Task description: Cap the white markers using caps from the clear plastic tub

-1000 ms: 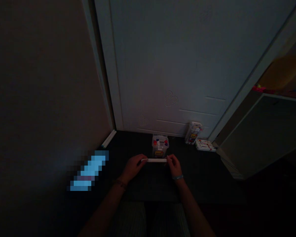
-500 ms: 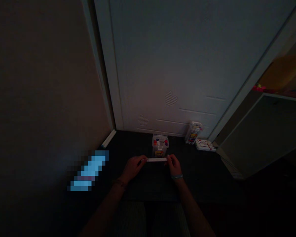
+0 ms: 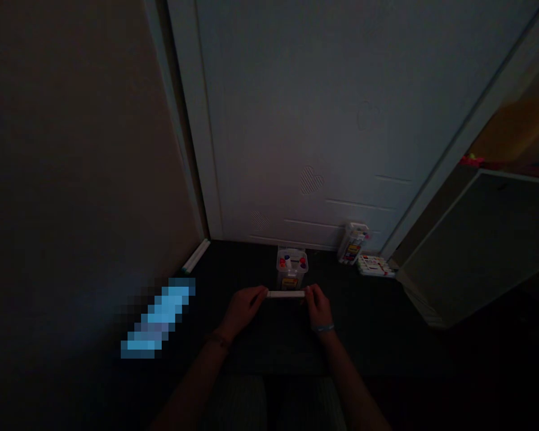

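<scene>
A white marker (image 3: 286, 294) lies level between my two hands, just above the dark table. My left hand (image 3: 247, 305) pinches its left end, and my right hand (image 3: 317, 305) pinches its right end. Right behind the marker stands a clear plastic box (image 3: 291, 269) with its lid raised. Several markers with red, blue and purple ends stand inside that box, and a yellow label shows on its front. The marker and my fingers overlap the bottom of the box. The writing on the marker is too dark to read.
Two white markers (image 3: 196, 256) lie along the left wall. A second clear marker case (image 3: 353, 244) leans against the white panel (image 3: 269, 120), beside a flat pack of markers (image 3: 375, 266). A pixelated bright screen (image 3: 159, 318) is at the left of the table (image 3: 368, 323).
Both hands and the marker sit very slightly lower in the picture, as the whole view has shifted a little. Both hands keep hold of the marker's ends.
</scene>
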`<state>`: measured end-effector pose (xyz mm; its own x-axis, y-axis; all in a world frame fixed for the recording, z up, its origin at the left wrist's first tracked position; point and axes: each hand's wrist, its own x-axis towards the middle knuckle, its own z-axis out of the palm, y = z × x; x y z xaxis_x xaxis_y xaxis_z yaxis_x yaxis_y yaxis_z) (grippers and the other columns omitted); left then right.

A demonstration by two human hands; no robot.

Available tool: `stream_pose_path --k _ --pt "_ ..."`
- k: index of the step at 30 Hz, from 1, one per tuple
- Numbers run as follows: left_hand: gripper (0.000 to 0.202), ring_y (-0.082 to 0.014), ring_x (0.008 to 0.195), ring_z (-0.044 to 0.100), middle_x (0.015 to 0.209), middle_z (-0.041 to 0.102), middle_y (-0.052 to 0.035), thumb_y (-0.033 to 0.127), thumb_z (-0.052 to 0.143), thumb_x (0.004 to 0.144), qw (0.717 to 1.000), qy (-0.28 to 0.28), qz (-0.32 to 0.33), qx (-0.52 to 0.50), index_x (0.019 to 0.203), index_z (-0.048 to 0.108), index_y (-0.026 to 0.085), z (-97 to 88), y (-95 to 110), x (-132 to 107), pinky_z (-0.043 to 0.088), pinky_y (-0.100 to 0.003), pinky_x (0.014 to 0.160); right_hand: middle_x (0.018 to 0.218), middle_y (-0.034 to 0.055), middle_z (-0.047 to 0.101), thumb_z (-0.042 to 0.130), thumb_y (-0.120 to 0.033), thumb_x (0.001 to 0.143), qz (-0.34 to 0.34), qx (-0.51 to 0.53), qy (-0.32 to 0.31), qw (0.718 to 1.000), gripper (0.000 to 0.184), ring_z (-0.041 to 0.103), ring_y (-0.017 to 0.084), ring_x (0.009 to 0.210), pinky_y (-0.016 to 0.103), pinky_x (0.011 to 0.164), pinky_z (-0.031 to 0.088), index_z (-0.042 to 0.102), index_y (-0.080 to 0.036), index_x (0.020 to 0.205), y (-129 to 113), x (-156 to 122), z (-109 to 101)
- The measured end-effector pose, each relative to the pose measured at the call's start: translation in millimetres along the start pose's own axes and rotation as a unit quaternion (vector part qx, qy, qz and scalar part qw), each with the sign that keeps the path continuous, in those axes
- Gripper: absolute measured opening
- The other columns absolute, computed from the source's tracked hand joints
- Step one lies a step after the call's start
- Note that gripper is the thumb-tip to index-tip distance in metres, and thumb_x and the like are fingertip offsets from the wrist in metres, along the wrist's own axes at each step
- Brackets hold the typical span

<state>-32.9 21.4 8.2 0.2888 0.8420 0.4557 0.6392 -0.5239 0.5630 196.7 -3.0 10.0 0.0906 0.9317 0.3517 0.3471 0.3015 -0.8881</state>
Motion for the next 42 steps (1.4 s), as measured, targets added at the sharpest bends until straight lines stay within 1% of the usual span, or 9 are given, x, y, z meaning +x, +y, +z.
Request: stream_pose_path --k 8,15,20,23,26,31,36,38,42 --pt "0.033 -0.0176 0.083 0.063 0.091 0.069 -0.0039 0.036 0.034 0.09 0.999 -0.026 -0.013 0.025 0.095 0.062 0.02 -1.5 3 2 0.047 -0.026 0.076 0.06 -0.0037 0.048 0.035 -0.038 0.09 -0.018 -0.044 -0.011 0.999 0.028 0.045 0.01 0.053 0.021 0.051 0.031 0.049 -0.019 0.075 2 0 1" --pt "0.037 -0.0183 0.082 0.063 0.088 0.069 -0.0036 0.038 0.033 0.089 0.999 -0.026 -0.023 0.03 0.092 0.064 0.019 0.3 2 3 0.046 -0.027 0.076 0.06 -0.0041 0.044 0.034 -0.038 0.09 -0.03 -0.051 -0.014 0.998 0.028 0.042 0.009 0.054 0.02 0.052 0.03 0.047 -0.019 0.074 0 -1 1" --pt "0.039 -0.0183 0.08 0.063 0.085 0.069 -0.004 0.038 0.032 0.09 1.0 -0.021 -0.016 0.004 0.087 0.065 0.018 -1.7 3 1 0.046 -0.027 0.075 0.056 -0.0035 0.042 0.037 -0.042 0.088 -0.035 -0.069 -0.02 0.997 0.036 0.038 0.009 0.053 0.021 0.051 0.028 0.05 -0.017 0.065 4 0 2" --pt "0.039 -0.0161 0.071 0.061 0.075 0.066 -0.0027 0.038 0.032 0.09 0.999 -0.026 -0.017 -0.018 0.079 0.063 0.017 -4.4 6 2 0.044 -0.024 0.067 0.049 -0.0036 0.038 0.044 -0.047 0.083 -0.01 -0.086 -0.037 0.996 0.043 0.035 0.009 0.048 0.022 0.047 0.024 0.053 -0.016 0.055 9 1 3" --pt "0.038 -0.0147 0.065 0.058 0.068 0.062 -0.0012 0.038 0.032 0.09 0.998 -0.035 -0.027 -0.037 0.074 0.059 0.017 -8.0 10 3 0.042 -0.022 0.062 0.047 -0.0041 0.032 0.045 -0.05 0.081 0.007 -0.055 -0.031 0.998 0.047 0.029 0.008 0.046 0.022 0.045 0.02 0.048 -0.016 0.048 12 2 4" --pt "0.029 -0.015 0.077 0.059 0.083 0.064 -0.0001 0.04 0.038 0.086 0.997 -0.059 -0.007 -0.046 0.086 0.059 0.02 -14.1 20 3 0.042 -0.022 0.07 0.048 -0.0049 0.027 0.043 -0.053 0.08 0.033 0.01 -0.013 0.999 0.049 0.025 0.007 0.046 0.022 0.043 0.018 0.04 -0.017 0.047 11 3 6" --pt "0.027 -0.0142 0.072 0.058 0.08 0.064 0.0016 0.041 0.041 0.085 0.997 -0.074 -0.022 -0.03 0.088 0.06 0.022 -14.4 25 4 0.043 -0.022 0.068 0.049 -0.0049 0.027 0.044 -0.057 0.078 0.05 0.026 -0.001 0.998 0.05 0.025 0.007 0.047 0.022 0.043 0.02 0.039 -0.018 0.047 10 5 8" --pt "0.027 -0.0146 0.076 0.059 0.084 0.065 0.0012 0.04 0.04 0.085 0.996 -0.075 -0.021 -0.038 0.091 0.06 0.023 -13.7 24 4 0.043 -0.022 0.07 0.049 -0.0048 0.029 0.045 -0.058 0.077 0.054 0.043 -0.009 0.998 0.049 0.026 0.007 0.047 0.022 0.044 0.021 0.041 -0.017 0.048 11 6 8" --pt "0.03 -0.0155 0.083 0.059 0.091 0.066 0.0 0.039 0.037 0.086 0.995 -0.091 -0.01 -0.051 0.093 0.061 0.023 -13.1 23 4 0.043 -0.023 0.074 0.048 -0.0049 0.033 0.049 -0.057 0.074 0.069 0.066 -0.056 0.994 0.047 0.03 0.007 0.047 0.021 0.044 0.024 0.045 -0.017 0.051 14 4 10"
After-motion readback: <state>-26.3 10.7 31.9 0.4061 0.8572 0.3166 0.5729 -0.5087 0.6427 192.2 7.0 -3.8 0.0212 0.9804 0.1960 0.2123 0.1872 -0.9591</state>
